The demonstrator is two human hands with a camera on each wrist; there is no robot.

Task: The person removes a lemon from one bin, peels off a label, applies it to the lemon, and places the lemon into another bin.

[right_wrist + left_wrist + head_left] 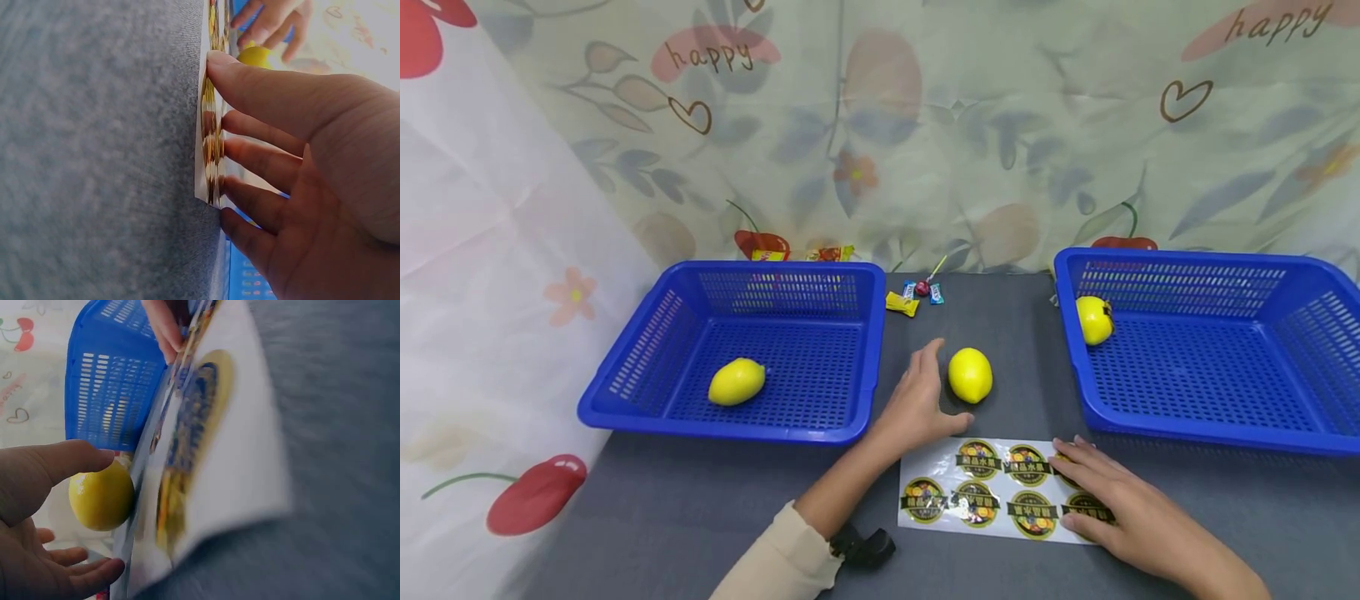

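Between baskets (801,346), a lemon (970,377) points (lengthwise) at stickers (975,503).

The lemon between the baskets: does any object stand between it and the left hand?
Nothing visible does. In the head view, only grey table shows between the left hand and the lemon; the sticker sheet lies nearer the person, outside that gap.

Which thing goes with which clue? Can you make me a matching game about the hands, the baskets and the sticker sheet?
Things:
1. left hand
2. right hand
3. baskets
4. sticker sheet

Clues:
A. blue, with lots of holes
B. fingers touching the sticker sheet
C. white, with round labels
D. beside the lemon that's outside the baskets

Pairs: 1-D, 2-B, 3-A, 4-C
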